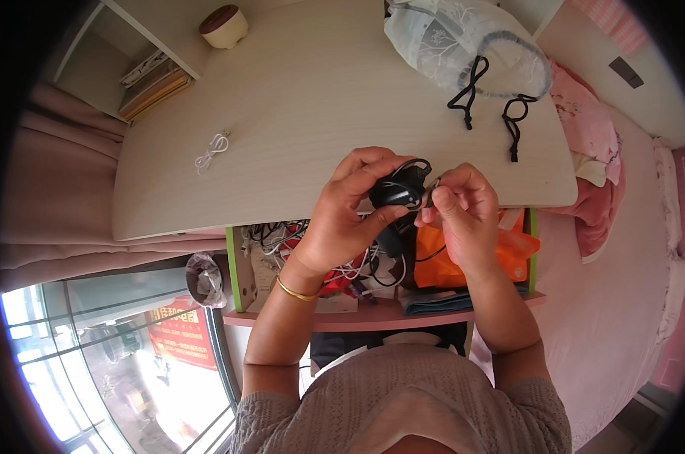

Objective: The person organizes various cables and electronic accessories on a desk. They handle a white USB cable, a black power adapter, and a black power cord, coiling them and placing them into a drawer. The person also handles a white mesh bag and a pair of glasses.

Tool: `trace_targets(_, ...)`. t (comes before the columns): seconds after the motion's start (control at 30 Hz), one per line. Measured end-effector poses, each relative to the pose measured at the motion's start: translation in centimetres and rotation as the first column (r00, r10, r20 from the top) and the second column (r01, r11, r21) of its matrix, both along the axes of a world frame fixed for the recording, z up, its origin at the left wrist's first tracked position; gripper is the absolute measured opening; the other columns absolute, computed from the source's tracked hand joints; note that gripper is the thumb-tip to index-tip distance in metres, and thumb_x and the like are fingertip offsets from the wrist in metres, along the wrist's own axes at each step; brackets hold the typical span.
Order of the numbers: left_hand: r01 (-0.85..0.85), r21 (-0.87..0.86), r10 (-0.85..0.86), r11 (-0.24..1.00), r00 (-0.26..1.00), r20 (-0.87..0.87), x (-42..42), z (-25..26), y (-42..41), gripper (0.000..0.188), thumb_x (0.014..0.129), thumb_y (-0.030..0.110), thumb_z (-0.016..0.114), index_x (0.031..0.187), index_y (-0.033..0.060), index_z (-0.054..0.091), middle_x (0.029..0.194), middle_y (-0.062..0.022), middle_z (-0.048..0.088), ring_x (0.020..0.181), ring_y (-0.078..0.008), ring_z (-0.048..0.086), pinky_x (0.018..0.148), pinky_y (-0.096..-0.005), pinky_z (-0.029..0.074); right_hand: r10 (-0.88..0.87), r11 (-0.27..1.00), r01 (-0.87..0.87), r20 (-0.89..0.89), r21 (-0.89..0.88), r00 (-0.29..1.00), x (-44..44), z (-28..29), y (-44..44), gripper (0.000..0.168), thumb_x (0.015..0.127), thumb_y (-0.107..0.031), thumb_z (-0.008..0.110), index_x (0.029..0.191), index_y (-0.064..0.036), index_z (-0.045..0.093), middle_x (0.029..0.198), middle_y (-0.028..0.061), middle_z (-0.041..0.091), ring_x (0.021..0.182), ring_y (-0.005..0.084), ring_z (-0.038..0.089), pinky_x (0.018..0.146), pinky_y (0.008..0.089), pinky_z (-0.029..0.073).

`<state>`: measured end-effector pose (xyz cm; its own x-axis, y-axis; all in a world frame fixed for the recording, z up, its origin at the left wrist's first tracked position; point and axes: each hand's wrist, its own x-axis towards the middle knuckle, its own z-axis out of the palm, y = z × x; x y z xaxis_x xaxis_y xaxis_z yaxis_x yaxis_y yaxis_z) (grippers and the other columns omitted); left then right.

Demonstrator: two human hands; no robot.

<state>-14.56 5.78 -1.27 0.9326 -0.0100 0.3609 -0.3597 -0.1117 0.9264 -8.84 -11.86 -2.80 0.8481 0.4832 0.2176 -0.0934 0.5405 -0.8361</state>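
Note:
My left hand [348, 210] holds a black object with a black cable [399, 188] looped around it, above the desk's front edge. Close on its right, my right hand [461, 207] pinches a small dark piece, perhaps the cable's end, between thumb and fingers. Below both hands is an open drawer [385, 323] with a pink front and green sides. Tangled black and white cables [274, 241] lie in its left part. An orange bag [433, 269] fills much of the right part, with folded blue cloth [439, 305] in front of it.
A coiled white USB cable [212, 152] lies on the desk [319, 85] at the left. A translucent drawstring bag [433, 45] with black cords is at the back right. A cream and brown pot [224, 26] stands at the back left. A lined bin [205, 281] is left of the drawer.

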Motion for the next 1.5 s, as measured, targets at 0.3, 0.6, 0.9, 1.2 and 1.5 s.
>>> trace_targets(0.3,-0.087,0.05,0.084,0.995,0.995,0.053,0.1,-0.5,-0.4,0.049,0.071,-0.007,0.073,0.117,0.0011,0.057,0.115,-0.0114,0.053,0.107,-0.0243,0.058,0.088,-0.0332,0.053,0.006,0.984,-0.01,-0.028,-0.177,1.0,0.6,0.5,-0.5,0.014,0.092,-0.012,0.067,0.088,-0.001,0.058,0.08,0.0071,0.065,0.064,0.0098,0.063,0.06,0.0245,0.056)
trace_targets(0.6,-0.257,0.109,0.254,0.96,0.966,0.04,0.4,-1.1,-0.4,0.039,0.068,0.002,0.071,0.104,0.0013,0.056,0.103,-0.0108,0.058,0.089,-0.0273,0.059,0.077,-0.0355,0.052,0.055,0.99,-0.046,0.065,-0.131,0.996,0.2,0.0,0.0,0.014,0.094,-0.007,0.062,0.104,0.002,0.06,0.096,0.0087,0.065,0.084,0.0123,0.065,0.074,0.0256,0.055)
trace_targets(0.9,-0.42,0.321,0.336,0.849,0.898,0.285,0.4,-1.2,-0.3,0.039,0.064,0.006,0.073,0.1,0.0043,0.056,0.095,-0.0099,0.06,0.086,-0.0282,0.058,0.077,-0.0359,0.049,-0.027,0.974,0.101,0.342,-0.201,0.939,-0.7,-0.1,0.9,0.019,0.088,0.003,0.065,0.107,0.002,0.065,0.098,0.0078,0.063,0.087,0.0151,0.063,0.077,0.0267,0.052)
trace_targets(1.2,-0.379,0.339,0.233,0.861,0.887,0.399,0.8,-1.3,-0.5,0.046,0.062,0.003,0.075,0.104,0.0054,0.059,0.103,-0.0084,0.064,0.094,-0.0299,0.059,0.086,-0.0398,0.047,-0.122,0.925,0.274,0.479,-0.262,0.869,-0.7,0.3,0.7,0.015,0.085,0.002,0.07,0.1,0.003,0.064,0.094,0.0084,0.062,0.083,0.0148,0.066,0.072,0.0251,0.056)
trace_targets(1.5,-0.276,0.314,0.183,0.908,0.938,0.294,0.7,-1.0,-0.3,0.047,0.062,-0.001,0.071,0.107,0.0058,0.06,0.106,-0.0089,0.065,0.098,-0.0313,0.06,0.09,-0.0398,0.047,-0.127,0.93,0.262,0.443,-0.258,0.888,-0.7,-0.1,0.6,0.017,0.087,-0.001,0.069,0.1,0.003,0.059,0.095,0.0083,0.06,0.085,0.0143,0.065,0.073,0.0256,0.056)
